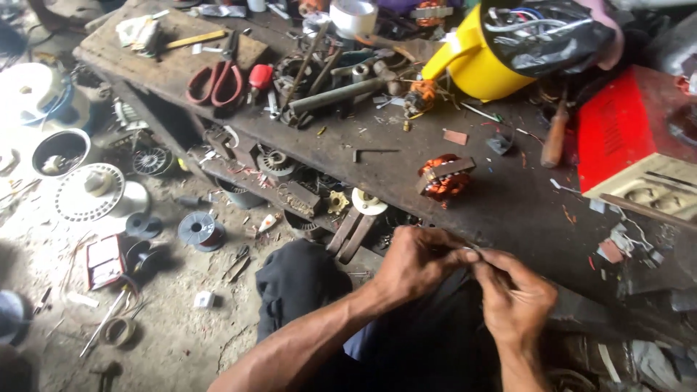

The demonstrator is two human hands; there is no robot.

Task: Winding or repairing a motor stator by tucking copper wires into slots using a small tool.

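Observation:
My left hand (pixel 412 263) and my right hand (pixel 514 296) meet over my lap, just below the front edge of the dark workbench (pixel 406 156). Their fingertips pinch a small thin piece between them; it is too small to identify. On the bench just above the hands lies a copper-wound motor stator (pixel 443 176). My knee in dark trousers (pixel 299 279) is at the left of the hands.
Red-handled scissors (pixel 216 81), metal rods, a yellow jug (pixel 475 62) with a black bag of wires, a red box (pixel 624 123) and a wooden-handled tool (pixel 555 134) crowd the bench. Wire spools (pixel 200 231), fan parts and a white grille (pixel 91 192) litter the dirt floor at left.

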